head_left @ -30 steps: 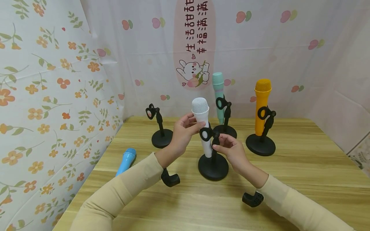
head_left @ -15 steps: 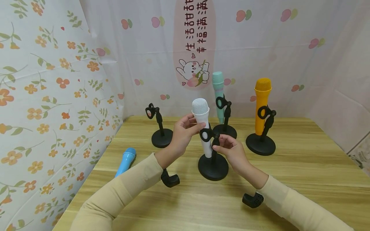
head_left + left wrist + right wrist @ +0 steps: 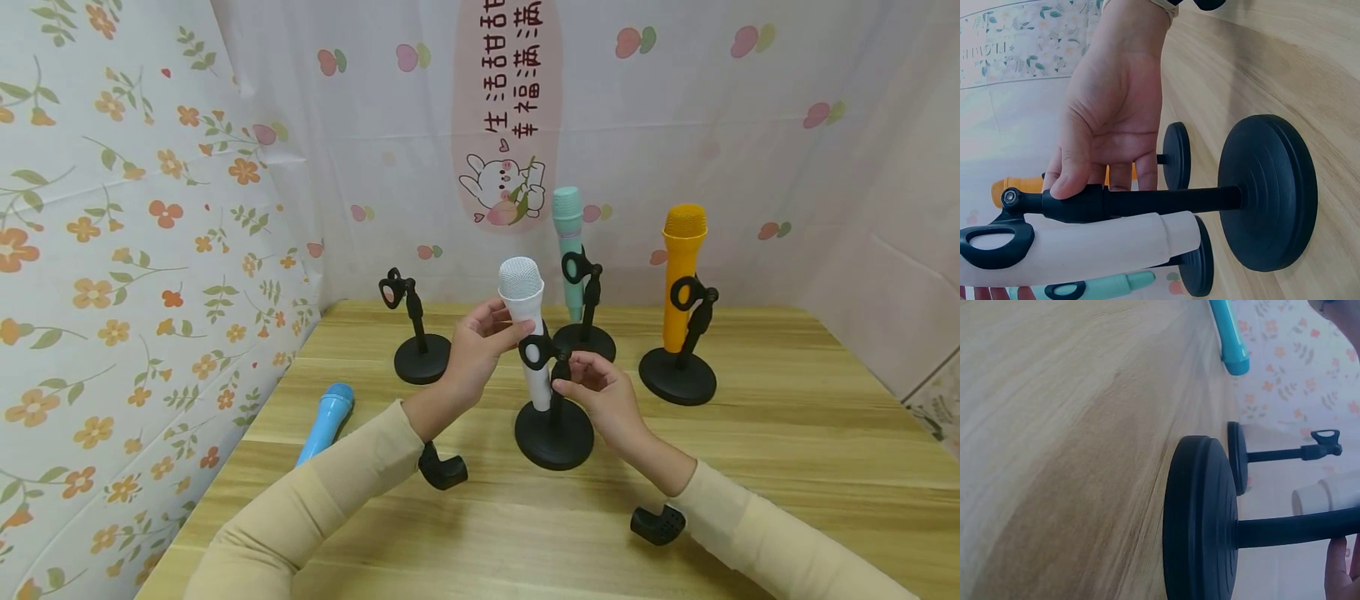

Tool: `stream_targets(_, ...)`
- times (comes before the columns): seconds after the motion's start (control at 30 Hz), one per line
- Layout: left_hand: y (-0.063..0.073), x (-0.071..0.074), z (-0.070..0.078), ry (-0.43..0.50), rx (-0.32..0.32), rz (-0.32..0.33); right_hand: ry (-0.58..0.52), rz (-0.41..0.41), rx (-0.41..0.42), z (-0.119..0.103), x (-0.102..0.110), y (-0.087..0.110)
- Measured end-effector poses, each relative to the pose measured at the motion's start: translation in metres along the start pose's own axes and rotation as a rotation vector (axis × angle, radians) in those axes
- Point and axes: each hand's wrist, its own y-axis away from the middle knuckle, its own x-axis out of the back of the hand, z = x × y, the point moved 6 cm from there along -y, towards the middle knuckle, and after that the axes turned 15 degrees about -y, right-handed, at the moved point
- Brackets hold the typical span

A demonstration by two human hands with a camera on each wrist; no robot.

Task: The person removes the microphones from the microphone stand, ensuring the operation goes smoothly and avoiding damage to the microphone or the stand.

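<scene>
A white microphone (image 3: 536, 375) stands slightly tilted in the clip of a black desk stand (image 3: 555, 437). My left hand (image 3: 476, 346) grips its upper body below the mesh head, thumb in front. With thumb and fingers, my right hand (image 3: 603, 396) pinches the stand's post just under the clip joint. In the left wrist view the right hand (image 3: 1116, 119) comes from the top with its thumb on the post, and the white microphone (image 3: 1097, 244) runs beside that post. The stand's round base (image 3: 1200, 519) rests on the table in the right wrist view.
Behind stand a mint-green microphone (image 3: 567, 225) and an orange microphone (image 3: 678, 275), each in a black stand. An unoccupied stand (image 3: 422, 358) is at back left. A blue microphone (image 3: 326, 421) lies on the wooden table (image 3: 480, 542) by the left forearm. A patterned cloth (image 3: 375, 167) hangs behind.
Both hands keep their hold on the white microphone and its stand. Only a slight shift of the whole view shows.
</scene>
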Motion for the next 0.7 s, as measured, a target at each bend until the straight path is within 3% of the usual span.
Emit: stream_targets(0.7, 0.0048, -0.0078, 0.0073, 0.012, -0.012, 0.079, 0.03, -0.033, 0.117, -0.0044, -0.0012, 0.0029)
